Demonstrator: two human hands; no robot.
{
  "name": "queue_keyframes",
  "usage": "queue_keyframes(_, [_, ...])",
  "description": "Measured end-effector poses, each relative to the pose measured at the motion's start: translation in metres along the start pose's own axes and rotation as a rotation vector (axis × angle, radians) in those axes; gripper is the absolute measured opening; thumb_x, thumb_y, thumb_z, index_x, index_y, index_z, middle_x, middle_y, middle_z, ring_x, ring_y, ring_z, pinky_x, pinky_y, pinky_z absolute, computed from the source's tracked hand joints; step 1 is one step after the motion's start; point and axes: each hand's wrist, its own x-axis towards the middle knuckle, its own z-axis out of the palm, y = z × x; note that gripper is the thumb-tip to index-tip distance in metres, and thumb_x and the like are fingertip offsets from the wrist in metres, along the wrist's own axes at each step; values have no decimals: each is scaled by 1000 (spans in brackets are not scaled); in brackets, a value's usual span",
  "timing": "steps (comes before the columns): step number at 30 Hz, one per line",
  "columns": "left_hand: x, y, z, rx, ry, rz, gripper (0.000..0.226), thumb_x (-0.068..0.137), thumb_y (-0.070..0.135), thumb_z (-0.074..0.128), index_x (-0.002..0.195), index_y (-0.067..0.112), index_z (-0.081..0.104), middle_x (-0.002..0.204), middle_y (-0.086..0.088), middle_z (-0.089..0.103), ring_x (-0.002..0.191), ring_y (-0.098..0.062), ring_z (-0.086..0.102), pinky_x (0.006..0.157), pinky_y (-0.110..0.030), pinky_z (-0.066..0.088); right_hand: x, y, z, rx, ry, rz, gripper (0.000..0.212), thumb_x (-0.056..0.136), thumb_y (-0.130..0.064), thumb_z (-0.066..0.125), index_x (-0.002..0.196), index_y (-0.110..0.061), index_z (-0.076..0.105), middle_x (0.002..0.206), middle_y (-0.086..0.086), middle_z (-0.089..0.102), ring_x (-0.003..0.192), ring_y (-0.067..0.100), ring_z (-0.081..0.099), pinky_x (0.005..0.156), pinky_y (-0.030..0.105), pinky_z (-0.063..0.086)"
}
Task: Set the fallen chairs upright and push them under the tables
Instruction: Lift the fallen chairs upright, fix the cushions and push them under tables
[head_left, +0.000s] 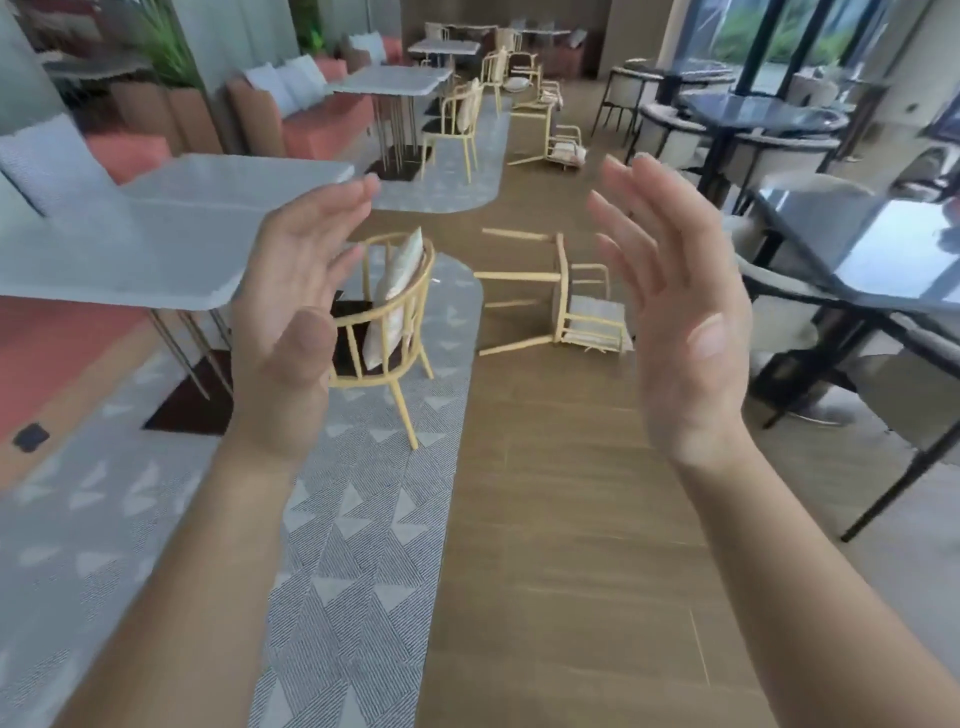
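A yellow wooden chair (563, 306) lies on its side on the wooden floor ahead, legs pointing left, its pale cushion near the floor. Another fallen chair (553, 137) lies further down the aisle. An upright yellow chair (395, 322) with a cushion stands at the near grey table (171, 228), partly hidden behind my left hand (296, 312). Both hands are raised in front of me, palms facing each other, fingers apart, holding nothing. My right hand (685, 322) hovers in front of the near fallen chair, apart from it.
Grey tables (395, 80) with upright yellow chairs (457, 124) line the left over patterned rugs, with orange benches behind. Dark tables (883, 254) with pale round chairs stand along the right by windows. The wooden aisle (561, 519) runs between them.
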Motion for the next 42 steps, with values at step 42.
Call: queue_keyframes(42, [572, -784, 437, -142, 15, -270, 81, 85, 80, 61, 139, 20, 50, 150, -5, 56, 148, -30, 47, 118, -43, 38, 409, 773, -586, -166, 24, 157, 98, 101, -69, 46, 149, 15, 34, 151, 36, 44, 146, 44, 46, 117, 53, 42])
